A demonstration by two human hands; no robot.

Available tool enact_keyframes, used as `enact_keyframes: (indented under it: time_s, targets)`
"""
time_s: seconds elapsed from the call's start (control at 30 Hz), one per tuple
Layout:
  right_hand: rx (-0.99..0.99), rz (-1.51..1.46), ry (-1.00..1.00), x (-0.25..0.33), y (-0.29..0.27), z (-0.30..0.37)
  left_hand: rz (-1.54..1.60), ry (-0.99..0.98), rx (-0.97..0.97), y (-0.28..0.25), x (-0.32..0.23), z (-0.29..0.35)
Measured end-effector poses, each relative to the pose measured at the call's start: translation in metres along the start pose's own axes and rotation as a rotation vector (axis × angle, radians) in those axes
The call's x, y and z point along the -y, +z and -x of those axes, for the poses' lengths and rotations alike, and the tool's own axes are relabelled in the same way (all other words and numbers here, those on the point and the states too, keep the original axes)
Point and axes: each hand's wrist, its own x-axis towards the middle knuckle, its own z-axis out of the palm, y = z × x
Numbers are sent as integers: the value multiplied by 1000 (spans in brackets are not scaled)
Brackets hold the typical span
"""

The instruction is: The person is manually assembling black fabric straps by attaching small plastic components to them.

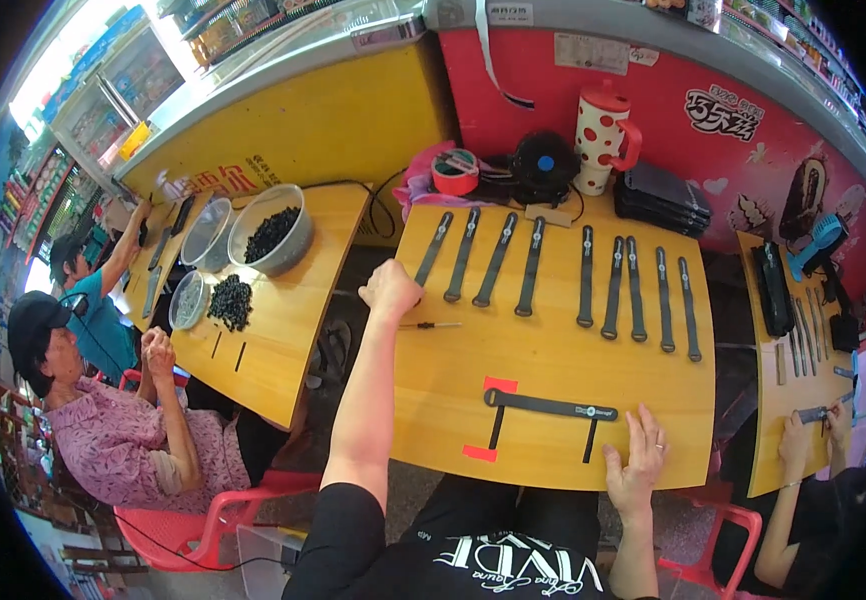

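My left hand (pixel 391 290) is closed at the table's left edge, against the lower end of the leftmost black strap (pixel 437 243). Its fingers curl out of sight, so what they hold, if anything, is hidden. My right hand (pixel 638 452) lies open near the front right, fingers spread, beside the printed end of another black strap (pixel 543 405). That strap lies crosswise, its ring end to the left, over two thin black strips (pixel 496 430) (pixel 590 440). Red tape pieces (pixel 480 453) mark the left strip's ends. Several similar straps (pixel 617 285) stand in a row farther back.
A thin screwdriver-like tool (pixel 433 325) lies right of my left forearm. Behind the row are a black fan (pixel 543 165), a tape roll (pixel 455 172), a dotted cup (pixel 601 140) and stacked black pouches (pixel 663 195). People sit at tables left and right; tubs (pixel 273 230) hold black pieces.
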Motion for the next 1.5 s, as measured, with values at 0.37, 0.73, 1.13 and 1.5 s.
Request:
enact_keyframes:
  time_s: [0.37, 0.73, 1.13, 1.5]
  targets:
    - [-134, -549, 17, 18, -12, 6, 1153, 427, -433, -92, 14, 78]
    - [656, -2001, -131, 42, -15, 11, 845, 1103, 690, -72, 6, 274]
    - [74, -1265, 581, 20, -26, 11, 1321, 210, 651, 10, 13, 238]
    - [-231, -1040, 400, 10, 15, -18, 1284, 84, 357, 40, 8, 221]
